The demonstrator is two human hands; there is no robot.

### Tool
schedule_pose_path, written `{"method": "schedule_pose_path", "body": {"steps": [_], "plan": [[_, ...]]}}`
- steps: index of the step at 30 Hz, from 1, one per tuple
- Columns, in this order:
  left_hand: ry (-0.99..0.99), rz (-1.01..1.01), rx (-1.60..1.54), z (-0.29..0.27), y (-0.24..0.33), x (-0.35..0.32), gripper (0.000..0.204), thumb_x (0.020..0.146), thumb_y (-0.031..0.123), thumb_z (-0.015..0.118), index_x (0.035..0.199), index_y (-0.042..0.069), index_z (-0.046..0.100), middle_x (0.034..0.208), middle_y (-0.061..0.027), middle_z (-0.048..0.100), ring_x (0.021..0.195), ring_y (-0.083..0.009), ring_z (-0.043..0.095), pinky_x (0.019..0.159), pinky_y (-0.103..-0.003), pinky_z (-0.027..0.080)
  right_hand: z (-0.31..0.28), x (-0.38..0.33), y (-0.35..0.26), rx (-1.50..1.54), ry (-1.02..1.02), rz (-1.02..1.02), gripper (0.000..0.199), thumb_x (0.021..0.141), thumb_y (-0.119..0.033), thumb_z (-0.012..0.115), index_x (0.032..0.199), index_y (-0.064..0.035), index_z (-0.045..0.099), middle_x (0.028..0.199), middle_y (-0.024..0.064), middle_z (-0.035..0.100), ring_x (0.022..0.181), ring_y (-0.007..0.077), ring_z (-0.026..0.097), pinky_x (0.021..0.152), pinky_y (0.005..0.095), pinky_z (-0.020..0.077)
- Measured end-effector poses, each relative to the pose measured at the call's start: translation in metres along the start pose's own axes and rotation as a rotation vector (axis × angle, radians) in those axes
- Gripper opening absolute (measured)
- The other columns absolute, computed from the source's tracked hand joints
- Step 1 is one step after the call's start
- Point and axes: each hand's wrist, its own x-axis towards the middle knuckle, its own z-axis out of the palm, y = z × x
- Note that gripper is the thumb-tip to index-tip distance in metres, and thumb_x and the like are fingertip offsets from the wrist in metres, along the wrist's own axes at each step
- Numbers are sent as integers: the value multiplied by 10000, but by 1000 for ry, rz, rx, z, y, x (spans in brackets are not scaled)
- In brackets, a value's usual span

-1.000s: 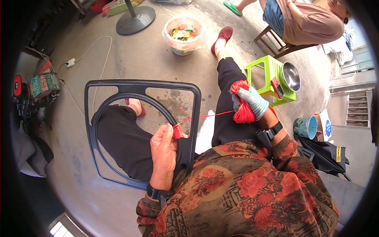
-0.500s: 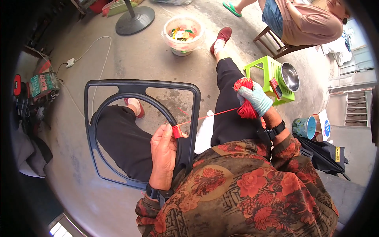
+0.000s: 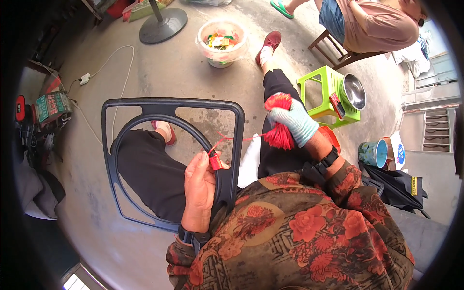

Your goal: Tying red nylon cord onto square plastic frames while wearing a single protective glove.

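A black plastic frame, square outside with a round ring inside, rests against my lap and left leg. Red cord is wound in tight turns around the right side of the ring. My bare left hand pinches the ring at those turns, thumb on top. My right hand, in a pale gloved covering, is closed around a thick bundle of red cord above my right thigh. From the bundle a slack strand runs left to the winding, curving over the frame's right bar.
A lime-green stool stands ahead right with a steel bowl on it. Farther off are a lidless plastic bucket with scraps and a round black stand base. Another person sits on a wooden stool at upper right. A white cable lies left.
My right hand has come left and closer to the frame with the cord bundle. The strand, taut before, now hangs loose in a curve. My left hand stays at the winding.
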Motion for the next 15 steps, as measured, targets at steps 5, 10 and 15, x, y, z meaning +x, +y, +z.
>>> {"method": "schedule_pose_path", "body": {"steps": [5,10,15], "plan": [[6,-4,-10,-6,-2,1,171,936,152,519,924,-10,575,835,-123,639,725,-185,625,719,-300,511,-22,12,-14,368,183,-160,253,835,-276,662,924,-63,556,695,22,550,575,114,520,535,247,440],[-56,3,-2,-8,-1,2,155,929,144,531,904,-2,575,804,-110,641,723,-175,618,713,-292,509,-45,10,-34,650,86,-261,346,872,-368,619,972,-51,521,665,-16,471,575,91,447,509,241,402],[-45,-24,-12,-4,0,1,174,930,144,522,955,-18,581,783,-104,636,709,-167,613,704,-288,509,-57,-5,-37,718,-115,-210,382,868,-398,614,976,-44,519,616,-46,405,520,66,388,471,232,347]]}}
